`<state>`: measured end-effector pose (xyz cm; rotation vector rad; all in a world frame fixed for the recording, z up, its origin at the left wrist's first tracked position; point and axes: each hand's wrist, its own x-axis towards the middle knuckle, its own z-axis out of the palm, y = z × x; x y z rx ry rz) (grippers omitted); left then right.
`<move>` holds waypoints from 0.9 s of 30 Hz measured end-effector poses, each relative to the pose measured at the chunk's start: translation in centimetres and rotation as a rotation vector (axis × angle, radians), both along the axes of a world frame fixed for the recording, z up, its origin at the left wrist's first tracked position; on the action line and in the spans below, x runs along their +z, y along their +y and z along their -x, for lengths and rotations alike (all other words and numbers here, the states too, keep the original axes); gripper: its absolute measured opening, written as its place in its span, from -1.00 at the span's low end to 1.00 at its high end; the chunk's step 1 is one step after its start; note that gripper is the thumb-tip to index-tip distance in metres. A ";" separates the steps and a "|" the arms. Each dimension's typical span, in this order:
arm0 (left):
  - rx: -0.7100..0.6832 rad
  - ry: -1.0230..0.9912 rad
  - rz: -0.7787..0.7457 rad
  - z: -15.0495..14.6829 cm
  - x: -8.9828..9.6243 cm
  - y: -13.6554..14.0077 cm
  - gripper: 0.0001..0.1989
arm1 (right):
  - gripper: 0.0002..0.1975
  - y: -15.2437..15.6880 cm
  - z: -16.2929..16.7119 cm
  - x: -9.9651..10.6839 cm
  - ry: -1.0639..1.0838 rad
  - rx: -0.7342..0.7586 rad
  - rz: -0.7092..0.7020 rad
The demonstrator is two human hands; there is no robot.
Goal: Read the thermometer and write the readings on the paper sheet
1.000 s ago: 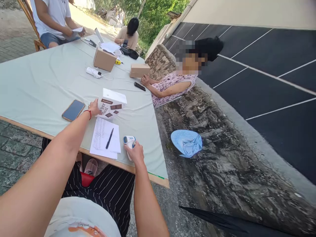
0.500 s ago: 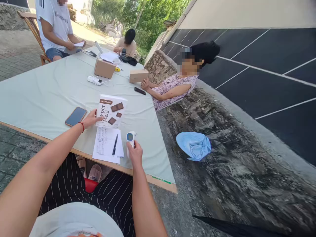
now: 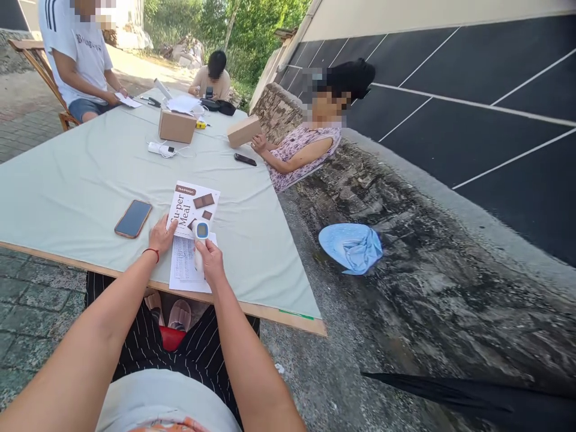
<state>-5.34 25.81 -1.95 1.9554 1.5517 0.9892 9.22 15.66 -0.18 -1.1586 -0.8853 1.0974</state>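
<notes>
My left hand (image 3: 161, 234) grips the lower left edge of a white NutriMotion meal box (image 3: 183, 204) printed with brown chocolate pieces, its thumb on the front. In my right hand (image 3: 210, 259) is a white handheld infrared thermometer (image 3: 199, 253) with a blue-framed screen, held upright in front of the box's lower right part. Printed sheets (image 3: 180, 279) lie under my hands at the near table edge. The pen on them is almost wholly hidden by my right hand. A smartphone (image 3: 133, 218) rests left of my left hand.
Across the pale cloth-covered table (image 3: 81, 192) stand a cardboard box (image 3: 176, 126) with papers, a white cabled device (image 3: 161, 149) and a black phone (image 3: 245, 159). A person at right holds a small carton (image 3: 243, 131). A blue hat (image 3: 351, 247) lies on the stone ledge.
My right hand has brought the thermometer leftward and up to the meal box. The box is a little lower and left in view. The person at right has tilted the carton.
</notes>
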 end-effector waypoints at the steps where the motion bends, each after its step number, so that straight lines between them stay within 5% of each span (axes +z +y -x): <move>1: -0.006 0.002 -0.001 0.1 0.0 0.0 -0.48 | -0.61 0.1 0.2 -0.1 -0.012 0.004 -0.031; 10: 0.003 0.034 0.015 0.1 -0.6 0.4 -0.46 | -0.43 0.8 0.5 -1.2 0.071 -0.071 -0.051; 27: -0.034 0.028 0.029 0.2 -0.9 0.5 -0.45 | -0.41 0.3 1.0 -1.3 0.135 -0.128 -0.030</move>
